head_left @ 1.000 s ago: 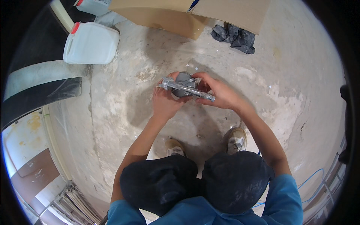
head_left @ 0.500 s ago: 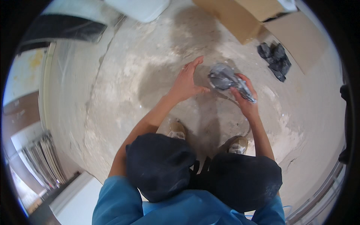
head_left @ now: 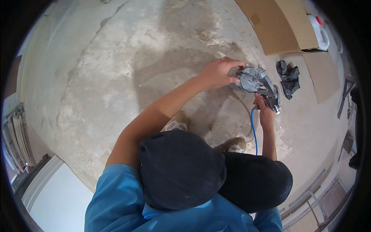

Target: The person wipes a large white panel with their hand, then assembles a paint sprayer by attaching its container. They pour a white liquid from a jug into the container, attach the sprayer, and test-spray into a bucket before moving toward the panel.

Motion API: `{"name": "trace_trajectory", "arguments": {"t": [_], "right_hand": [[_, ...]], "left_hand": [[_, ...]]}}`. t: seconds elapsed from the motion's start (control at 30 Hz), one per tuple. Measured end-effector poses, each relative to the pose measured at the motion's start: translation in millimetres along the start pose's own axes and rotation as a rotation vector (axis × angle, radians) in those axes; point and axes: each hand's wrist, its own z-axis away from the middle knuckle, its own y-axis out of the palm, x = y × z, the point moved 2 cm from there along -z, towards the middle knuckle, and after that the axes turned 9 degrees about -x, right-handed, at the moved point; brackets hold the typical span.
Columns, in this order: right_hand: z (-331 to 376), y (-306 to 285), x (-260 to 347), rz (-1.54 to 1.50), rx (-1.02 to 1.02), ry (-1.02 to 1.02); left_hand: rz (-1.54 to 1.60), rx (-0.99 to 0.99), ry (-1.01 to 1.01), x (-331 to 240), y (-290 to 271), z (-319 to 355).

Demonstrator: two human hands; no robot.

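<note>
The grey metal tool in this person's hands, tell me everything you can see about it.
The grey metal tool looks like a cast-metal power tool: a round, disc-like housing at its left end and a narrower body running down and right to a darker end. It is dull silver-grey and held above the concrete floor, tilted. The left hand grips the round housing; the right hand holds the lower end from below. A blue hose runs from near that hand down toward the knees; whether it joins the tool cannot be told.

The left hand (head_left: pixel 218 73) reaches far out, arm long, fingers curled in a grip. The right hand (head_left: pixel 266 112) stays closer, fingers closed tight.
</note>
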Motion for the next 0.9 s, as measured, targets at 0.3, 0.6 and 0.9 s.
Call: {"name": "trace_trajectory", "arguments": {"t": [0.3, 0.6, 0.9], "right_hand": [[3.3, 0.9, 1.0, 0.000, -0.036, 0.048], [6.9, 5.0, 21.2, -0.142, -0.028, 0.024], [2.9, 6.2, 7.1, -0.191, -0.009, -0.014]], "left_hand": [[0.056, -0.091, 0.246, 8.6, 7.0, -12.9], [0.220, -0.026, 0.044, -4.0, 2.1, -6.4], [0.289, 0.343, -0.154, -0.7, -14.3, -55.0]]}}
